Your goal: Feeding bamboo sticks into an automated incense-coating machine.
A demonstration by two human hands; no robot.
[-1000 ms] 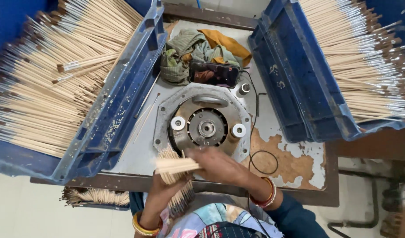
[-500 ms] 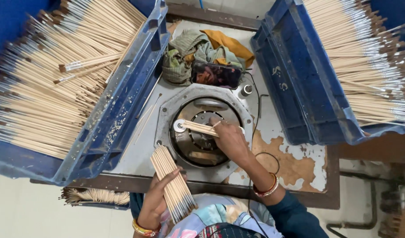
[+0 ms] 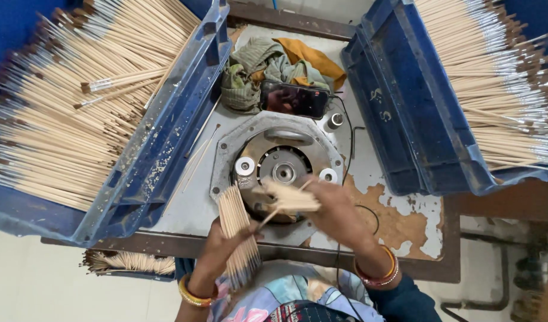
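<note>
Right hand (image 3: 336, 211): I see it smeared by motion; the fingers don't resolve.
Stick in right hand (image 3: 289, 200): blurred to a pale streak, so I can't tell one stick from several, nor how it is gripped.
Bundle of sticks (image 3: 238, 229): its lower end blurs out near my left hand (image 3: 217, 256); I can't make out any tips there.
Left crate (image 3: 166, 155): cut off by the left and top edges.
Right crate (image 3: 405, 119): cut off by the right and top edges.
Round machine plate (image 3: 280, 170): its near part is hidden behind both hands.
Phone (image 3: 295, 99): its screen shows only a dim reflection that I can't read.
Box under table (image 3: 127, 262): mostly hidden beneath the table edge.
</note>
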